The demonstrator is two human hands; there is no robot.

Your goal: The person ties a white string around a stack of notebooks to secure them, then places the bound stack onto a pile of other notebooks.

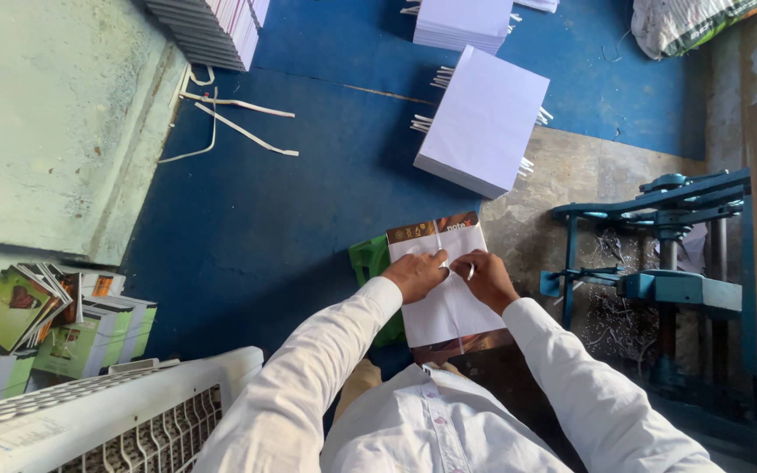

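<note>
I held an open notebook (445, 293) in front of me, its blank white pages up and the brown printed cover edge showing at the far end. My left hand (415, 274) lay curled on the left page, fingertips pinched down at the centre fold. My right hand (484, 277) was closed beside it, fingers gripping something small and pale at the fold, perhaps a paper strip; the view was too small to be sure. The two hands were nearly touching.

A green bag (368, 263) lay just left of the notebook, partly hidden under my left sleeve. Farther off on the blue floor covering (308, 184) stood a tall stack of white sheets (484, 118) with paper strips poking from its sides, and a second white stack (462, 22) beyond it. To the right stood a blue-green metal press (672, 263), with scraps scattered under it. Loose white strips (238, 123) lay far left, near a stack of books (212, 31) by the wall. Near left were piles of green-covered notebooks (54, 324) and a white plastic crate (116, 420).
</note>
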